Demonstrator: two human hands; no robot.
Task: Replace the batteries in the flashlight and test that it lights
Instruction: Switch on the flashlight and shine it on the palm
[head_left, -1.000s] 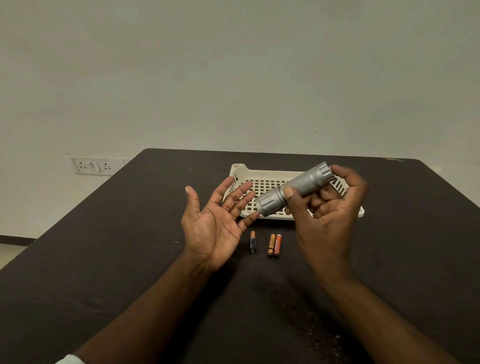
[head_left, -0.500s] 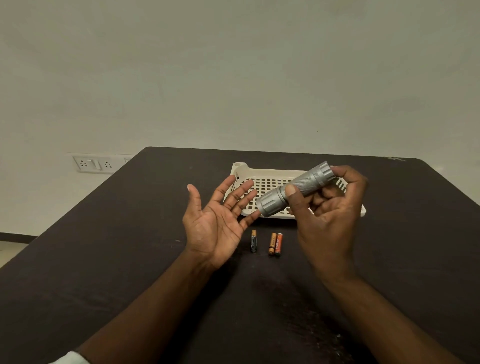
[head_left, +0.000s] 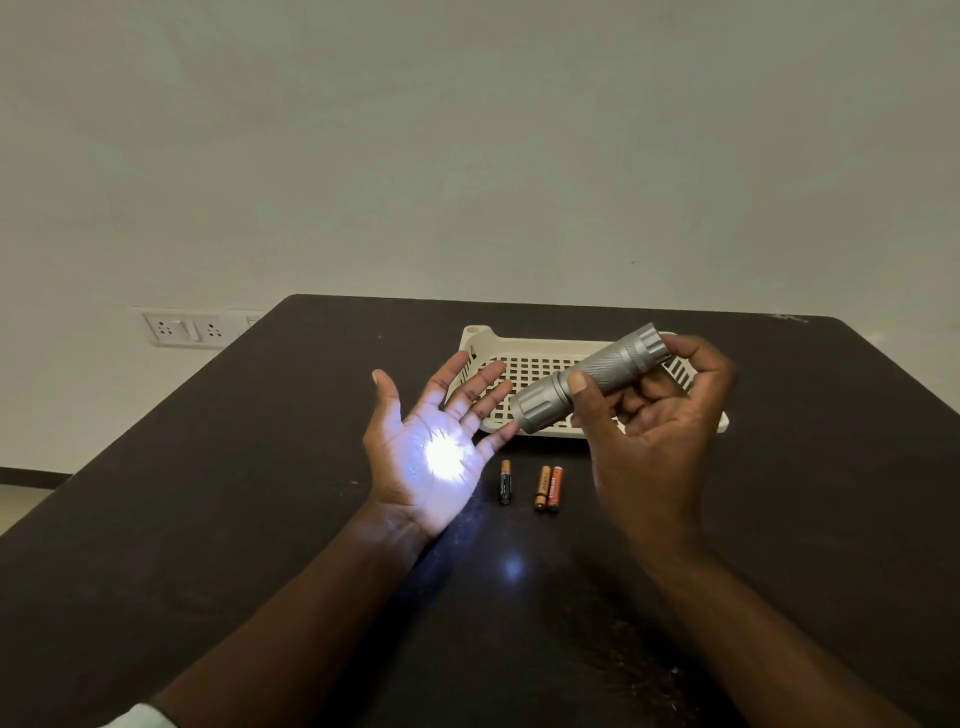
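Observation:
My right hand (head_left: 657, 431) grips a grey metal flashlight (head_left: 597, 371), thumb across its barrel, a finger on the tail end, its head pointing down to the left. The flashlight is lit: a bright white spot falls on the palm of my left hand (head_left: 434, 447), which is held flat, palm up, fingers spread, empty, just left of the flashlight's head. Three small batteries lie on the table between my hands: a dark one (head_left: 505, 481) and a touching pair, gold (head_left: 542, 487) and orange (head_left: 555, 488).
A cream slotted plastic tray (head_left: 524, 347) sits on the dark table (head_left: 260, 519) behind my hands. A wall socket plate (head_left: 182, 328) is on the wall at left. A faint light patch (head_left: 513, 567) lies on the table in front of the batteries.
The flashlight has come on and now lights my left palm. Both hands have stayed almost where they were.

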